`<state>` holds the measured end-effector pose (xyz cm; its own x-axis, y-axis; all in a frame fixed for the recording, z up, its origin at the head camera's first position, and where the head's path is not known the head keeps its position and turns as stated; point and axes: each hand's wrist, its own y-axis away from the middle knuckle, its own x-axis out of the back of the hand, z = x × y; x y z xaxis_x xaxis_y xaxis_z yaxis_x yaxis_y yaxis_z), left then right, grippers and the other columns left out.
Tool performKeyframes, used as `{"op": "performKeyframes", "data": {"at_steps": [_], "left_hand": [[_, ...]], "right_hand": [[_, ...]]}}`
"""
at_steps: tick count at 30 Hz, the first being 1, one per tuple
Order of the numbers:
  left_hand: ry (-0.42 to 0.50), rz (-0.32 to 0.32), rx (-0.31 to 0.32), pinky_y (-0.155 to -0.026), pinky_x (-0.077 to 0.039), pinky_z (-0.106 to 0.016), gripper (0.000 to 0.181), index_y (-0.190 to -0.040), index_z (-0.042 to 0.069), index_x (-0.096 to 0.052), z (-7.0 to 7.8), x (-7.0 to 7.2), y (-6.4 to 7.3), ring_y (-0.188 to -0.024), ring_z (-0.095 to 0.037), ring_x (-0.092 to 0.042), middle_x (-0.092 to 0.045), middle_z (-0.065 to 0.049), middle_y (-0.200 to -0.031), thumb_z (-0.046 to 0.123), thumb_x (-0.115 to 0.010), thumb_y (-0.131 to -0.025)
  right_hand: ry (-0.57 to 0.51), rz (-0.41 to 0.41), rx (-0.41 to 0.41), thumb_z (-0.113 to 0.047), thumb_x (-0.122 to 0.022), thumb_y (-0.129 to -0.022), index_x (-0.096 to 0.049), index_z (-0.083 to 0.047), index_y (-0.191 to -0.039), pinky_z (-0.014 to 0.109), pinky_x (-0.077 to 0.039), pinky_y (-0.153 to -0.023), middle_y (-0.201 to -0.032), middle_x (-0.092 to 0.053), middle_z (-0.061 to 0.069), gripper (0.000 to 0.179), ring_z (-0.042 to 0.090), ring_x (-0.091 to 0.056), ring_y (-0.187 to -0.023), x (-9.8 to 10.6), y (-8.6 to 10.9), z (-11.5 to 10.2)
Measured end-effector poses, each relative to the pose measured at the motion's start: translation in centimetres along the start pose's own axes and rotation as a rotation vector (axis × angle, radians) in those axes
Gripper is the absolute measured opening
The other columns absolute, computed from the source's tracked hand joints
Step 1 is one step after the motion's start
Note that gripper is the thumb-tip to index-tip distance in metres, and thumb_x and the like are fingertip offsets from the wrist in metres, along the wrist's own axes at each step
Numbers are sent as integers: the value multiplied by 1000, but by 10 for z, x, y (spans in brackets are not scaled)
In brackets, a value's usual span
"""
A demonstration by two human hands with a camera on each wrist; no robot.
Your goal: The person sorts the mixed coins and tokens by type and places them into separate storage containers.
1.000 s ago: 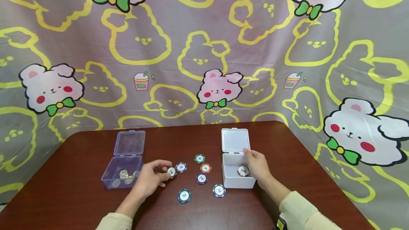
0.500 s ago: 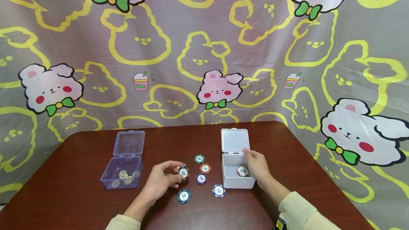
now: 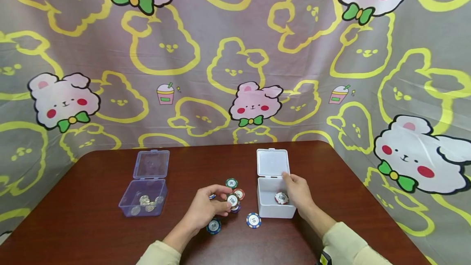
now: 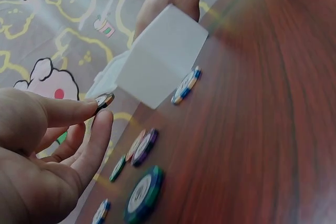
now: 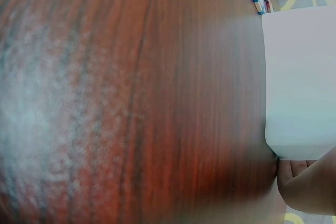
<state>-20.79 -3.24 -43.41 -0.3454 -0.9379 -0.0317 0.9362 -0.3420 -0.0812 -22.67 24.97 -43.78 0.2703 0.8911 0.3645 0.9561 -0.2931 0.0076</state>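
Observation:
A dark-edged poker chip [image 3: 232, 200] marked 100 is pinched between the thumb and index finger of my left hand [image 3: 204, 207]. In the left wrist view this pinched chip [image 4: 104, 99] is raised off the table and tilted. Below it in the head view, a red chip [image 3: 239, 194] and a purple chip [image 3: 235, 208] are partly covered. At the right, my right hand [image 3: 299, 193] grips the side of an open white box [image 3: 275, 212], thumb at the rim. Inside the box lies a red-edged chip [image 3: 281, 198], also marked 100.
Loose chips lie around the hands: a green chip [image 3: 231, 183] behind, a blue-green chip [image 3: 214, 226] marked 50 in front, and a blue chip [image 3: 254, 220] by the white box. A clear purple box [image 3: 126, 205] with several silver coins [image 3: 144, 200] stands open at left.
My left hand has moved right with the pinched chip, from beside a blue chip to over the red and purple ones. My right hand stays on the white box.

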Motion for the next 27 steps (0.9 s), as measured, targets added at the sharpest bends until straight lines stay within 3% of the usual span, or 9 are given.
{"op": "performKeyframes", "data": {"at_steps": [13, 20, 27], "left_hand": [[60, -35, -6, -67, -61, -34, 36, -117, -16, -62, 2, -31, -14, -69, -18, -68, -54, -12, -91, -16, -69, -82], [151, -29, 3, -70, -61, -36, 41, -122, -18, -58, 4, -45, -21, -69, -20, -70, -55, -14, -94, -19, -68, -82], [222, -17, 12, -70, -61, -38, 40, -121, -17, -60, 4, -59, -29, -68, -20, -69, -55, -13, -92, -19, -68, -82]], "right_hand": [[-8, -8, 1, -30, -46, -107, -65, 11, -114, 44, -42, -91, -106, -67, 19, 46, 31, -55, -104, 0, 0, 0], [5, 2, 6, -31, -47, -106, -67, 10, -109, 37, -40, -80, -96, -66, 14, 45, 28, -52, -96, 0, -1, 0], [1, 0, 7, -31, -48, -106, -67, 10, -109, 35, -41, -78, -95, -66, 12, 45, 26, -52, -93, 1, -1, -1]]}}
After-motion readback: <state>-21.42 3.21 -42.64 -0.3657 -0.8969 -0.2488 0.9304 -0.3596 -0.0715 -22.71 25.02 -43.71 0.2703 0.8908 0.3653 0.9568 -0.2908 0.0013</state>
